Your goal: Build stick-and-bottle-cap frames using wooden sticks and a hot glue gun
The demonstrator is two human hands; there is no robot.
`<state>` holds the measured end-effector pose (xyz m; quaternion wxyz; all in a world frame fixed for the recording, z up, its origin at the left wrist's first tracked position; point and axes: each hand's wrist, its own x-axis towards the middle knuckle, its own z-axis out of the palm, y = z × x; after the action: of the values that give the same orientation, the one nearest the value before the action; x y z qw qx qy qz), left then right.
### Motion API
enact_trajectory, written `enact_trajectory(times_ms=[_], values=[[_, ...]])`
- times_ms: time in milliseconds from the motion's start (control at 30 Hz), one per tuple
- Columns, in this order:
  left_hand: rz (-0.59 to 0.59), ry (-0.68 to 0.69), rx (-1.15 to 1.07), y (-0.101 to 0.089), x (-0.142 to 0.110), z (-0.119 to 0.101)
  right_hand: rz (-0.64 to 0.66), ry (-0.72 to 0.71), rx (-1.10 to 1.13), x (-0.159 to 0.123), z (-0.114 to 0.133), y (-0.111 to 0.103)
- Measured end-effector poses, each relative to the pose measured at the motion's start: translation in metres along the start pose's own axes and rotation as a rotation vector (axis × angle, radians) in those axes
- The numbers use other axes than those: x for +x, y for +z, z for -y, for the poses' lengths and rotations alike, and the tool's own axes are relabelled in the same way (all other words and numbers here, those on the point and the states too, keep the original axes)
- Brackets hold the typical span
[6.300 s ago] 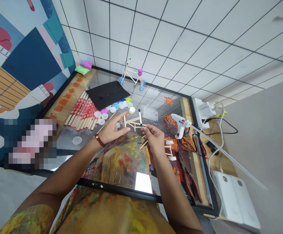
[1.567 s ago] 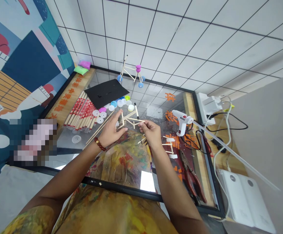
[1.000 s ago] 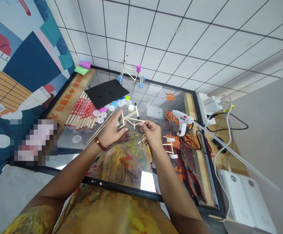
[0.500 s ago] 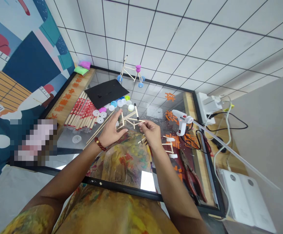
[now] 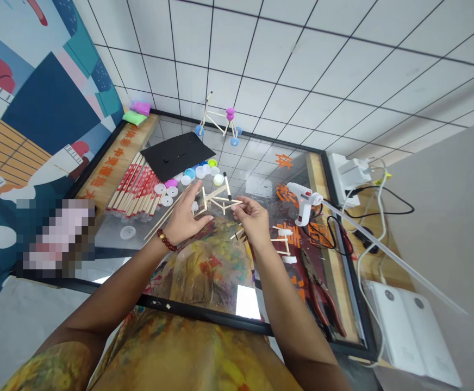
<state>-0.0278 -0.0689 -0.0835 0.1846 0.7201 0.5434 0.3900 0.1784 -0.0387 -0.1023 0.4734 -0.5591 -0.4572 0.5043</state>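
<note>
A small frame of pale wooden sticks point(image 5: 216, 202) stands on the glass tabletop between my hands. One of its sticks, rising at the back, has black ends. My right hand point(image 5: 253, 217) pinches the frame's right end between thumb and fingertips. On the other side, my left hand point(image 5: 185, 216) is open, thumb and fingers apart, beside the frame's left end; whether its fingertips touch the wood I cannot tell. Just below my right hand lie short stick pieces point(image 5: 239, 235), partly hidden by it. To its right is another stick frame with white wheels point(image 5: 285, 241).
Chopsticks in red-printed wrappers point(image 5: 133, 187), bottle caps point(image 5: 190, 173) and a black sheet point(image 5: 178, 155) lie at left. A finished-looking stick model point(image 5: 220, 120) stands at the back. A glue gun point(image 5: 303, 203), its cable, and pliers point(image 5: 318, 293) occupy the right side.
Hardly anything differs. The whole view has shifted very slightly; both hands keep the same pose around the stick frame.
</note>
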Motion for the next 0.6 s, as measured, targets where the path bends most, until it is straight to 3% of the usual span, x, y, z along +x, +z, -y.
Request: enact_trajectory(times_ms=[467,600], values=[[-0.056,0.112,-0.019,-0.004,-0.002,-0.004,-0.033,-0.037,-0.018,-0.004,0.007,-0.009],[-0.176,0.127,0.0,-0.011,-0.004,-0.001,-0.096,-0.106,-0.044,-0.011,0.018,-0.017]])
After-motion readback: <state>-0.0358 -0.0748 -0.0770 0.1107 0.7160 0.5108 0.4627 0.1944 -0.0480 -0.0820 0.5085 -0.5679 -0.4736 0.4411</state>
